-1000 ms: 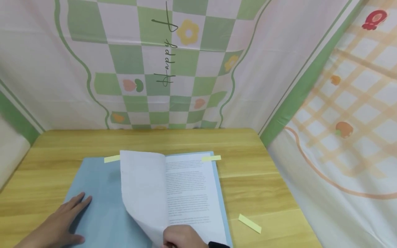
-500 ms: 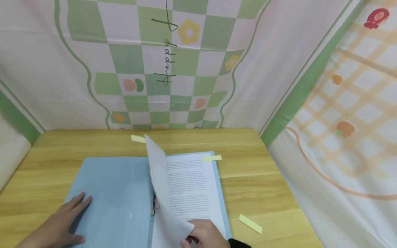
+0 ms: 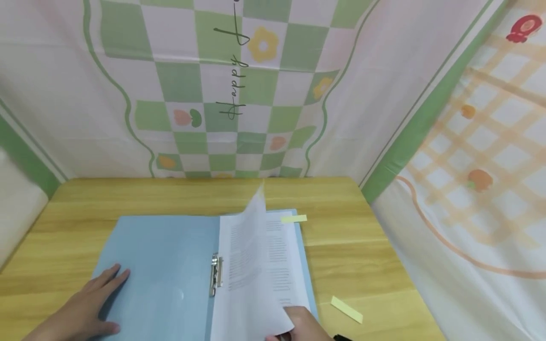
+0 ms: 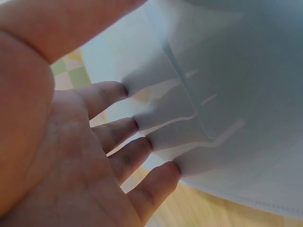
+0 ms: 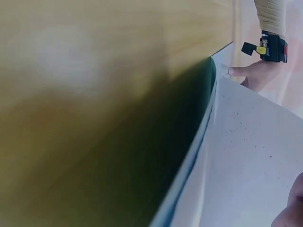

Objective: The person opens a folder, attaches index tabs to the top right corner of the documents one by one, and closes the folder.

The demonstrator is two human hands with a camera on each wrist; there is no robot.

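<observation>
The printed page (image 3: 249, 255) has swung back from the left cover toward its stack in the blue folder (image 3: 166, 265), pinched by the right hand (image 3: 304, 324), while the left hand (image 3: 81, 310) presses flat, fingers straight.

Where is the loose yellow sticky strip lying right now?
In the head view, the loose yellow strip lies on the wooden table, just right of the open blue folder, near the right hand.

The folder (image 3: 162, 265) looked like smooth, matt light-blue card with a faint sheen, its clip (image 3: 215, 280) shiny metal. The sheet (image 3: 251, 265) was thin white printed paper. The table (image 3: 362, 255) showed satin, grained wood. At twelve o'clock hung the backdrop (image 3: 273, 85), soft printed cloth.
</observation>
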